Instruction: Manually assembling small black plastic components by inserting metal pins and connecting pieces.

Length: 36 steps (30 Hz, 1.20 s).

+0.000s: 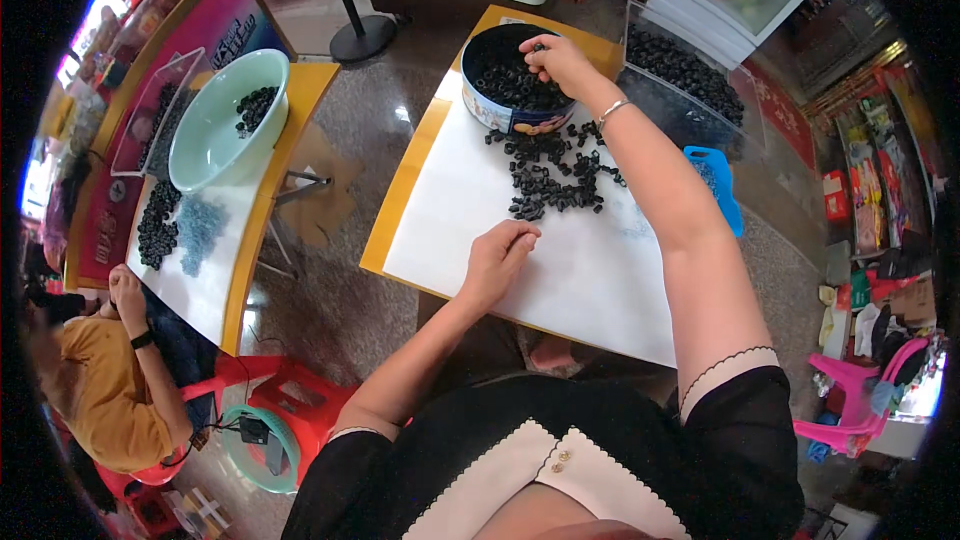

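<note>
A round tin [490, 118] with a printed side stands at the far end of the white-topped table [440, 210], partly filled with small black pieces like short plastic tubes. Over its right rim, my right hand [562, 65] has its fingers drawn together around what looks like one small black piece. More of these black pieces [545, 180] lie in a loose heap in front of the tin. My left hand [500, 262] rests at the near side of the heap with fingers curled and thumb against them. Whatever it may hold is hidden.
A blue tray [738, 210] with small clear bits sits at the table's right side. Beyond it is a clear bin [640, 30] of black pieces. At left, another person [115, 390] sits by a second table with a pale green basin [205, 155].
</note>
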Motion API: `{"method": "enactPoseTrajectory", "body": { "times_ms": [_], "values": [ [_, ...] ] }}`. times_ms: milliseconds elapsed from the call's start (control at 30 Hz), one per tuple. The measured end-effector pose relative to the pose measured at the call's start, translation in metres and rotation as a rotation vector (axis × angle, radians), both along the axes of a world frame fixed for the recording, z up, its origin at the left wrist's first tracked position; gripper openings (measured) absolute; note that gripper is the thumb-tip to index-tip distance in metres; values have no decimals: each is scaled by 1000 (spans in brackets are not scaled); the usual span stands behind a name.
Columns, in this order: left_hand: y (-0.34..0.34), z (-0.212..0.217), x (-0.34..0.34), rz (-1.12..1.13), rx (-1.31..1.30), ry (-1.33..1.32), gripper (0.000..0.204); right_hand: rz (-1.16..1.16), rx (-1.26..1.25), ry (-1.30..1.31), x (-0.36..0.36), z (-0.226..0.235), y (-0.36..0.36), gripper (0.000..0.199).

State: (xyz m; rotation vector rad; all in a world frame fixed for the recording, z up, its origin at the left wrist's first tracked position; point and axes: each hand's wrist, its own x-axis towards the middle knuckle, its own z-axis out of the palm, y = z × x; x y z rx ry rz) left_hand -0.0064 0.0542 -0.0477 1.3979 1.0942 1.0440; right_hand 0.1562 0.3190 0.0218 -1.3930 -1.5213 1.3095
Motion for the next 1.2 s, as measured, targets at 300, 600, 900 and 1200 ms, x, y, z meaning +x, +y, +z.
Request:
{"method": "enactPoseTrajectory", "body": {
  "times_ms": [300,600,900,1200],
  "values": [
    [6,6,-7,83,-236,-409,19,164,-320,881,22,15,-109,27],
    [-21,2,20,135,3,-65,19,-179,168,289,29,-55,-269,21],
    [-32,-2,29,114,415,405,17,-46,846,-512,34,-85,-281,27],
    [-36,0,33,125,387,356,16,-437,316,251,51,-53,-296,25]
  ]
}}
